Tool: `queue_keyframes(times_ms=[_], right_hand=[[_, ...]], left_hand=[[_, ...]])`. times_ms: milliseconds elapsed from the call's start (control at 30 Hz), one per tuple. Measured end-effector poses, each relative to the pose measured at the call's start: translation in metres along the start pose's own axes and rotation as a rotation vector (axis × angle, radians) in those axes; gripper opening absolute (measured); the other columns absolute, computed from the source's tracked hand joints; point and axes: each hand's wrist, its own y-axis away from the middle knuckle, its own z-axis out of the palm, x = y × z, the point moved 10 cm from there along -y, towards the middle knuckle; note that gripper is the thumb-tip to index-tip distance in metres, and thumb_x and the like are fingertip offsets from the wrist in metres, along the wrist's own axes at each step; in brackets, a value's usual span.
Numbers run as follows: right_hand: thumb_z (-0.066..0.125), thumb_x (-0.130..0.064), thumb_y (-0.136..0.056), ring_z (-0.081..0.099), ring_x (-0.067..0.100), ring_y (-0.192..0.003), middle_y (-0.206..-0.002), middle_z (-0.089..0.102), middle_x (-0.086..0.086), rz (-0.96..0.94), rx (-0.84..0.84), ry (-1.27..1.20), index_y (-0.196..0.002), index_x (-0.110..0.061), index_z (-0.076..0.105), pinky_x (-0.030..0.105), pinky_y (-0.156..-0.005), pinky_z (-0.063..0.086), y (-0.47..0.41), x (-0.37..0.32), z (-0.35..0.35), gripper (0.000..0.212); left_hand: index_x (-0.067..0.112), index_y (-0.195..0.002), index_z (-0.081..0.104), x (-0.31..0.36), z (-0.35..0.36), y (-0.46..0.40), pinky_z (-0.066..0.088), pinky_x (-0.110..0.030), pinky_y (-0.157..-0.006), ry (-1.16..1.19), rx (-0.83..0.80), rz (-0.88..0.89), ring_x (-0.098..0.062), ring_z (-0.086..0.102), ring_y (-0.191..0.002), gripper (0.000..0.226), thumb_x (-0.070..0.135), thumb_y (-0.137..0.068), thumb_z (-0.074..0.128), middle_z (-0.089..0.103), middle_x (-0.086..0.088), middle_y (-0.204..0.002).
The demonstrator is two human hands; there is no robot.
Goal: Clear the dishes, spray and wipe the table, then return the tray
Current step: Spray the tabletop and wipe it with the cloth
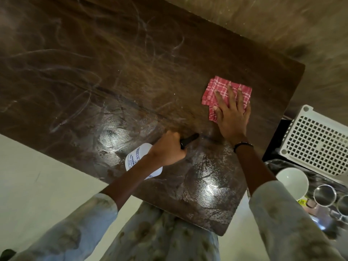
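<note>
Red checked cloth (222, 91) lies at two o'clock on my tabletop (94, 63), soft and limp, under my flat right hand (232, 117); my left hand (167, 149) grips the light spray bottle (135, 159) by its neck.

The dark wooden table (131, 68) is wet and smeared. A folded red checked cloth (222, 91) lies flat near its right edge. A white spray bottle (136, 157) with a black nozzle is tilted above the near part.

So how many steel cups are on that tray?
2: one steel cup right of the white bowl, another cut off at the frame's right edge. More may be out of view.
</note>
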Motion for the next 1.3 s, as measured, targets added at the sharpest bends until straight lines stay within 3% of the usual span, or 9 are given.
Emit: queue_keyframes(times_ms=[100,233,467,600,700,933,1133,1200,1300], right_hand=[[0.033,-0.041,-0.102,0.011,0.031,-0.146,-0.159,0.016,0.001,-0.008,0.014,0.007,-0.147,-0.038,0.027,0.064,-0.11,0.017,0.0,-0.003,-0.003,0.045],[0.034,-0.041,-0.102,0.011,0.031,-0.146,-0.159,0.016,0.001,-0.005,0.015,0.011,-0.146,-0.038,0.028,0.064,-0.11,0.017,0.0,-0.002,-0.003,0.045],[0.039,-0.034,-0.101,0.007,0.033,-0.147,-0.16,0.013,0.001,0.018,0.014,0.017,-0.147,-0.038,0.026,0.066,-0.109,0.015,0.0,-0.006,-0.001,0.048],[0.041,-0.029,-0.1,0.002,0.034,-0.147,-0.161,0.009,0.002,0.052,-0.001,-0.032,-0.148,-0.038,0.024,0.069,-0.109,0.009,-0.002,-0.034,0.004,0.052],[0.044,-0.032,-0.099,0.009,0.035,-0.146,-0.159,0.015,0.003,-0.074,0.005,-0.027,-0.147,-0.037,0.029,0.068,-0.107,0.009,0.008,-0.077,0.012,0.05],[0.047,-0.043,-0.094,0.027,0.033,-0.142,-0.154,0.031,0.005,-0.44,-0.01,0.132,-0.141,-0.034,0.039,0.062,-0.109,0.02,0.087,-0.103,0.032,0.048],[0.036,-0.042,-0.099,0.018,0.031,-0.144,-0.157,0.024,0.001,-0.109,-0.022,0.11,-0.145,-0.038,0.03,0.064,-0.11,0.02,0.063,-0.032,0.015,0.046],[0.04,-0.037,-0.1,0.015,0.034,-0.145,-0.158,0.02,0.002,0.018,0.005,0.037,-0.146,-0.037,0.029,0.067,-0.108,0.018,0.043,-0.037,0.013,0.047],[0.046,-0.029,-0.098,0.009,0.037,-0.145,-0.16,0.014,0.003,0.071,0.004,-0.037,-0.148,-0.038,0.024,0.072,-0.106,0.012,0.029,-0.075,0.02,0.055]], left_hand=[[0.007,-0.072,0.052,0.001,0.002,0.0,0.034,-0.025,-0.051,0.01,0.013,0.004,-0.021,0.047,-0.055,0.016,0.019,-0.081,0.059,0.041,-0.001,-0.059],[0.004,-0.071,0.054,-0.004,0.002,0.001,0.028,-0.023,-0.043,0.003,0.031,0.008,-0.021,0.047,-0.051,0.016,0.016,-0.08,0.058,0.04,0.001,-0.054],[0.008,-0.102,0.066,-0.029,-0.001,0.001,0.031,-0.021,-0.04,0.058,0.073,-0.038,-0.012,0.049,-0.043,0.03,0.018,-0.077,0.054,0.051,-0.002,-0.055],[0.001,-0.085,0.065,-0.035,-0.011,0.007,0.03,-0.023,-0.043,0.135,0.136,-0.026,-0.016,0.043,-0.039,0.017,0.014,-0.078,0.056,0.044,-0.002,-0.048],[0.011,-0.062,0.051,-0.034,-0.021,0.013,0.031,-0.025,-0.045,0.187,0.186,0.03,-0.019,0.039,-0.039,0.017,0.009,-0.077,0.057,0.038,0.0,-0.045],[0.017,-0.066,0.05,-0.032,-0.029,0.021,0.025,-0.021,-0.046,0.177,0.168,0.131,-0.007,0.036,-0.039,0.022,0.001,-0.078,0.06,0.037,0.01,-0.046],[0.012,-0.064,0.054,-0.04,-0.03,0.023,0.028,-0.021,-0.049,0.204,0.199,0.122,-0.011,0.035,-0.039,0.018,0.003,-0.078,0.06,0.034,0.008,-0.044],[0.024,-0.061,0.045,-0.04,-0.028,0.025,0.028,-0.021,-0.049,0.207,0.192,0.121,-0.011,0.036,-0.038,0.03,0.005,-0.078,0.059,0.035,0.007,-0.044],[0.02,-0.065,0.045,-0.042,-0.023,0.031,0.029,-0.023,-0.048,0.193,0.178,0.091,-0.01,0.037,-0.039,0.025,0.006,-0.079,0.06,0.035,0.008,-0.045]])
